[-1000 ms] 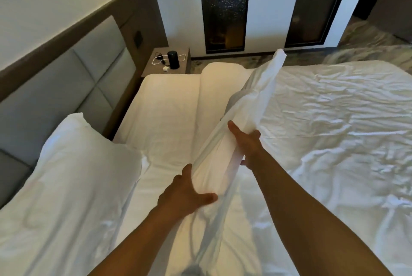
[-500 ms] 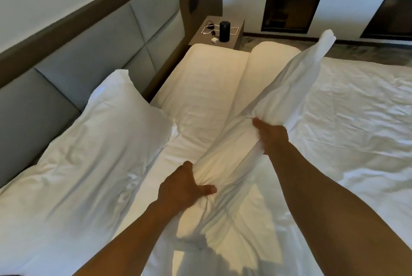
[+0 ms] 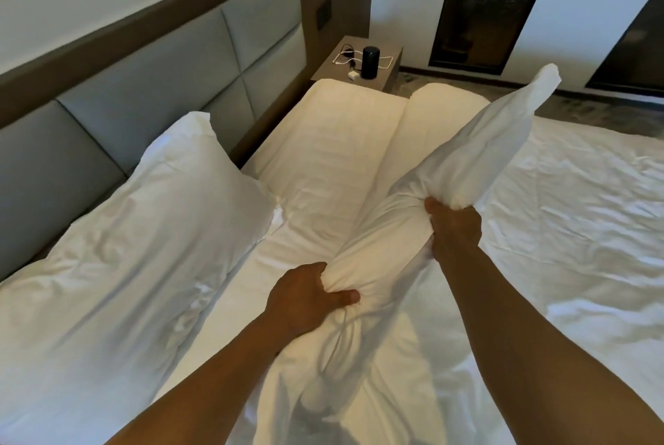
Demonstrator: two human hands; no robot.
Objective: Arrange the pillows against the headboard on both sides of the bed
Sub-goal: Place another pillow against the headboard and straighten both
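Both hands' grip bunches held pillow (image 3: 424, 229) — bare mattress (image 3: 334, 142) beside headboard (image 3: 161, 85).

two pillows (image 3: 136, 247) (image 3: 449, 193), two hands (image 3: 305, 297) (image 3: 454, 229), one speaker (image 3: 370, 62)

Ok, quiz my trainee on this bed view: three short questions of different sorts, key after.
1. True or false: both hands grip the raised pillow.
2. What leans against the headboard? A) a second pillow B) a blanket C) a bag
3. Fill in: the black cylinder stands on the ____.

Key: 1 true, the left hand and the right hand both grip it. 2 A, the second pillow. 3 nightstand.
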